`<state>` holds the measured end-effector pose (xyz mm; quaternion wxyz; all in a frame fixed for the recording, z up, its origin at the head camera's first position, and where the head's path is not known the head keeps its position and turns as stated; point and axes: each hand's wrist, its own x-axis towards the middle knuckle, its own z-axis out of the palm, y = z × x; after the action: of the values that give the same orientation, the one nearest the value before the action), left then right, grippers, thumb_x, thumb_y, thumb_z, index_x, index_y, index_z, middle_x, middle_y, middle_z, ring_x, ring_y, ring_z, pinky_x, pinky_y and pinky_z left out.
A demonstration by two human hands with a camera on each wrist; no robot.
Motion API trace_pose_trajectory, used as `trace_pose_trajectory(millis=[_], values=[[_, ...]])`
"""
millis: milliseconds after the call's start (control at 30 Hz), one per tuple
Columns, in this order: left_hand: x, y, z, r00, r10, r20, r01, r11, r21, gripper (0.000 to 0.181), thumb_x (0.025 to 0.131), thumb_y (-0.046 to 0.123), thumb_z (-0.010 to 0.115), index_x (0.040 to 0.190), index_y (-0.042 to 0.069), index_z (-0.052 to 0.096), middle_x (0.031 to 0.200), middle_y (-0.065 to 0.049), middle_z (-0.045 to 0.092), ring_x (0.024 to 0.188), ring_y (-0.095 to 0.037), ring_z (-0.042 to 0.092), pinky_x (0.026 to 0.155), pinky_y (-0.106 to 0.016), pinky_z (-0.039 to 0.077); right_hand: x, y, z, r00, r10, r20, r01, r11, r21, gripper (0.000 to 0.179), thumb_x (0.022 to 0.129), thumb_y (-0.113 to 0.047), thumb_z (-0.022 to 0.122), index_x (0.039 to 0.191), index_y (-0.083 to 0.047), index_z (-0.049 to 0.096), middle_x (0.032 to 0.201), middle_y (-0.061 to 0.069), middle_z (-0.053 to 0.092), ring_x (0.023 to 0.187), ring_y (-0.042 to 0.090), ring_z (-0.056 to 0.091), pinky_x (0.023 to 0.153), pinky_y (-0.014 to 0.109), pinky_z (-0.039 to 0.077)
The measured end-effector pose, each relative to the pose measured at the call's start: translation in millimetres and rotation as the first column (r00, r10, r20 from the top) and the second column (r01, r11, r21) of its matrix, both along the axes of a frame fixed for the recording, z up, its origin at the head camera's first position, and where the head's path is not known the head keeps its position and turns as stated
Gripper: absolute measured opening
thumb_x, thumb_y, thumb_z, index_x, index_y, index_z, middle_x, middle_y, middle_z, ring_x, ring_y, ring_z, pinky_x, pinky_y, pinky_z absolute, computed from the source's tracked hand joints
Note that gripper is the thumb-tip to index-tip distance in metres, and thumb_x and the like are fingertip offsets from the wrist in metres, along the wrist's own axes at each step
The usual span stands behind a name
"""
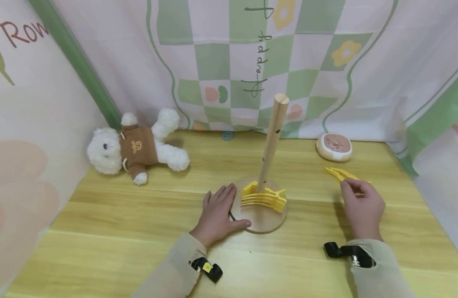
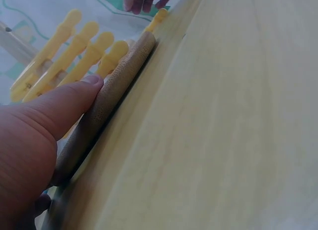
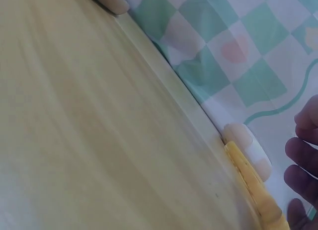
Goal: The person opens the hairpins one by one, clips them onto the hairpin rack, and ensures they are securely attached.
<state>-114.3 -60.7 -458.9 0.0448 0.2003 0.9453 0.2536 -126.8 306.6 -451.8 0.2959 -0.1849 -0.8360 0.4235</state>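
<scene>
A round wooden base (image 1: 264, 221) carries an upright wooden post (image 1: 272, 142) with small dark holes. Several yellow plastic pieces (image 1: 264, 200) with knobbed ends are stacked around the post's foot. My left hand (image 1: 218, 217) rests on the base's left side, fingers spread and straight, thumb (image 2: 69, 103) lying along the rim. Another yellow plastic piece (image 3: 251, 183) lies flat on the table at the right. Just above it hovers my right hand (image 1: 363, 205), fingers bent; the right wrist view shows its fingers (image 3: 303, 155) apart from the piece.
A white plush toy (image 1: 139, 147) in a brown shirt lies at the back left. A small blue ring (image 1: 227, 135) lies by the printed curtain (image 1: 247, 62). Behind the right hand sits a rounded white-and-pink object (image 1: 335, 147) on the wooden table (image 1: 147, 231).
</scene>
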Motion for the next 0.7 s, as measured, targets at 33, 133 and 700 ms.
trace_pose_trajectory(millis=[33, 133, 700], values=[[0.0, 0.0, -0.1, 1.000, 0.000, -0.001, 0.000, 1.000, 0.001, 0.108, 0.081, 0.069, 0.069, 0.158, 0.006, 0.028, 0.165, -0.007, 0.025, 0.152, -0.029, 0.020, 0.119, -0.061, 0.007, 0.1, 1.2, -0.2, 1.000, -0.008, 0.011, 0.008, 1.000, 0.004, 0.025, 0.091, -0.024, 0.072, 0.103, -0.002, 0.077, 0.078, -0.029, 0.056, 0.071, -0.004, 0.052, 0.062, 0.010, 0.039], [0.1, 0.1, -0.1, 1.000, 0.000, -0.005, 0.000, 1.000, 0.002, 0.108, 0.081, 0.069, 0.070, 0.158, 0.006, 0.028, 0.165, -0.008, 0.025, 0.152, -0.029, 0.021, 0.119, -0.061, 0.007, 0.7, 7.4, -1.1, 0.998, -0.024, 0.059, 0.023, 0.999, 0.026, 0.028, 0.090, -0.025, 0.074, 0.108, -0.004, 0.076, 0.083, -0.020, 0.058, 0.073, -0.002, 0.050, 0.063, 0.014, 0.038], [-0.3, -0.7, -0.9, 1.000, -0.005, -0.012, 0.005, 1.000, 0.005, 0.107, 0.081, 0.069, 0.069, 0.158, 0.006, 0.028, 0.165, -0.007, 0.026, 0.151, -0.029, 0.021, 0.119, -0.062, 0.008, 8.8, 51.7, 4.8, 0.860, 0.074, 0.505, -0.127, 0.989, 0.071, 0.081, 0.091, -0.046, 0.070, 0.148, 0.005, 0.043, 0.130, 0.033, 0.043, 0.111, 0.045, 0.043, 0.075, 0.042, 0.036]])
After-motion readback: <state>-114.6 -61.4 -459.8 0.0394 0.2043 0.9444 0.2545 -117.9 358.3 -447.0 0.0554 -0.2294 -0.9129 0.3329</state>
